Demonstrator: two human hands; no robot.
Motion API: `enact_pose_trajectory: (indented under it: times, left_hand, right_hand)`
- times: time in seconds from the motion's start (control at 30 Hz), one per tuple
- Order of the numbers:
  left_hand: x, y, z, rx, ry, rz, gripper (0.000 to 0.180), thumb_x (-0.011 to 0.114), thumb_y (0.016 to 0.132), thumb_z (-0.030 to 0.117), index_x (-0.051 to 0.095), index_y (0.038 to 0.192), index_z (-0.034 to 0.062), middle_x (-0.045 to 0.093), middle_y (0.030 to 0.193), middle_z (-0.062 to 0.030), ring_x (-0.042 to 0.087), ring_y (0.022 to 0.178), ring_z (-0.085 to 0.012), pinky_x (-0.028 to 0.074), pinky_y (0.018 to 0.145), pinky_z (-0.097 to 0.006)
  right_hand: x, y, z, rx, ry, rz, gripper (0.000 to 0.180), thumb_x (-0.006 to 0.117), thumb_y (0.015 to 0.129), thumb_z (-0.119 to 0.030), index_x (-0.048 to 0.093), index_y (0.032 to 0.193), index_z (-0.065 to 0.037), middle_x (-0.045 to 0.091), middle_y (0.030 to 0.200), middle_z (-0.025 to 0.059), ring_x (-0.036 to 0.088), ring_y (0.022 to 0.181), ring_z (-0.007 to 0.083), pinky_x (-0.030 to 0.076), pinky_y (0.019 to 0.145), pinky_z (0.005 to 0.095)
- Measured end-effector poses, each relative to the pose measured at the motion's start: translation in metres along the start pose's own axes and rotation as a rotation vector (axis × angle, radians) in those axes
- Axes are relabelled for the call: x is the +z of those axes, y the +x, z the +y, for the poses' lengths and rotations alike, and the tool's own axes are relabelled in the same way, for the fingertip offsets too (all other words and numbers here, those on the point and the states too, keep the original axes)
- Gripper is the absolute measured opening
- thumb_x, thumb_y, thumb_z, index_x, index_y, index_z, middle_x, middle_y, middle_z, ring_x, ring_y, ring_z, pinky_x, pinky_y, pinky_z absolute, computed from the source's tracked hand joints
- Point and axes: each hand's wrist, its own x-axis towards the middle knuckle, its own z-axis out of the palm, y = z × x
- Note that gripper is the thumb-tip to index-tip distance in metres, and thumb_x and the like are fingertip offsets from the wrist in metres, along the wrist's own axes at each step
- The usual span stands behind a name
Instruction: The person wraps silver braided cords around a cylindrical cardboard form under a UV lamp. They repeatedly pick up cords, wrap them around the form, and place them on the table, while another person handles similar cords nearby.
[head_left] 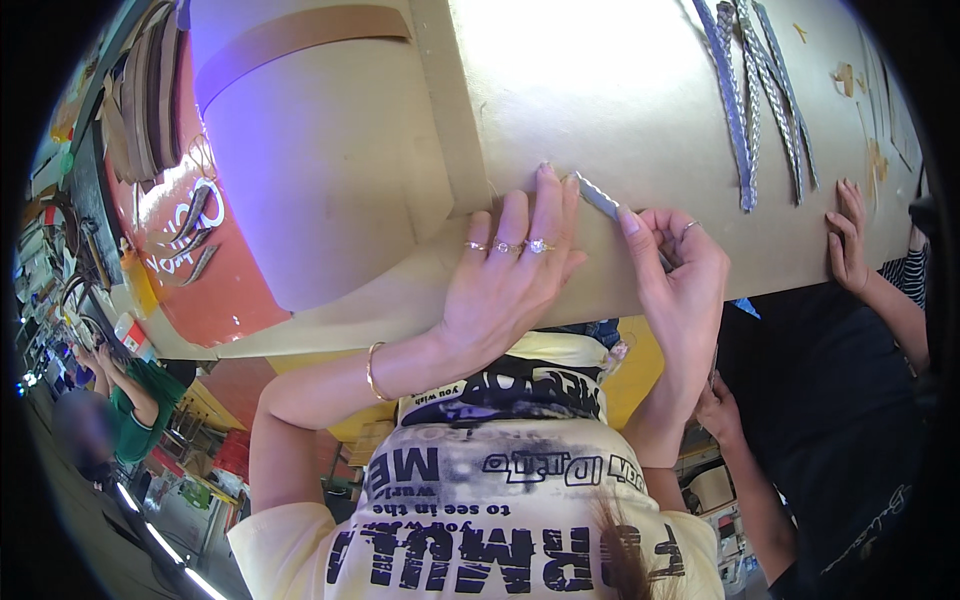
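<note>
Here, both hands (515,275) (680,275) at the table edge (560,310), right grip pinching a braided strip (600,198), left fingers spread flat.

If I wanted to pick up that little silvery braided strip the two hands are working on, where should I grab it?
Probably best by its free upper end, pinched from the sides. The braided strip is thin and lies flat on the tan table. Its lower end is hidden under the right hand, and the left hand presses beside it, so only the top tip by those fingertips is open. Come from the far side.
</note>
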Motion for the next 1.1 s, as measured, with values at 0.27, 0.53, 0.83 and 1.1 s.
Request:
enact_pose_trajectory:
  times: [0.27, 0.53, 0.83, 1.1]
  left_hand:
    - [-0.0027, 0.0011, 0.0004, -0.003, 0.024, -0.02, 0.066, 0.07, 0.08, 0.041, 0.055, 0.134, 0.0062, 0.05, 0.134, -0.01, 0.051, 0.108, -0.0224, 0.046, 0.084, -0.034]
    - [-0.0021, 0.0006, 0.0, -0.002, 0.027, -0.027, 0.066, 0.069, 0.081, 0.042, 0.055, 0.134, 0.0064, 0.05, 0.134, -0.0095, 0.051, 0.108, -0.022, 0.046, 0.085, -0.034]
    - [-0.0023, -0.0006, -0.0031, -0.041, -0.107, -0.023, 0.065, 0.072, 0.08, 0.039, 0.054, 0.135, 0.0092, 0.047, 0.137, -0.011, 0.05, 0.11, -0.0246, 0.045, 0.086, -0.035]
    - [0.0047, -0.0057, 0.0032, -0.029, -0.251, 0.026, 0.067, 0.072, 0.077, 0.044, 0.052, 0.139, 0.0277, 0.04, 0.146, -0.0096, 0.042, 0.117, -0.0236, 0.035, 0.091, -0.037]
  right_hand:
    - [-0.0016, 0.0016, -0.0044, 0.005, -0.041, -0.031, 0.022, 0.07, 0.087, -0.017, 0.065, 0.082, 0.003, 0.061, 0.063, 0.0109, 0.052, 0.051, 0.016, 0.041, 0.05, 0.0305]
    - [-0.0032, 0.0032, -0.0056, 0.017, -0.054, -0.081, 0.022, 0.068, 0.091, -0.014, 0.062, 0.085, 0.006, 0.057, 0.066, -0.0016, 0.046, 0.061, 0.0016, 0.038, 0.052, 0.0192]
    - [0.0005, 0.0029, -0.0054, -0.036, -0.095, -0.028, 0.019, 0.069, 0.086, -0.016, 0.065, 0.081, 0.002, 0.06, 0.064, 0.0128, 0.056, 0.053, 0.0239, 0.043, 0.054, 0.0346]
    - [-0.0004, 0.0034, -0.0018, -0.107, -0.168, -0.035, 0.021, 0.069, 0.088, -0.014, 0.064, 0.084, 0.005, 0.06, 0.064, 0.0056, 0.052, 0.057, 0.0079, 0.043, 0.054, 0.0247]
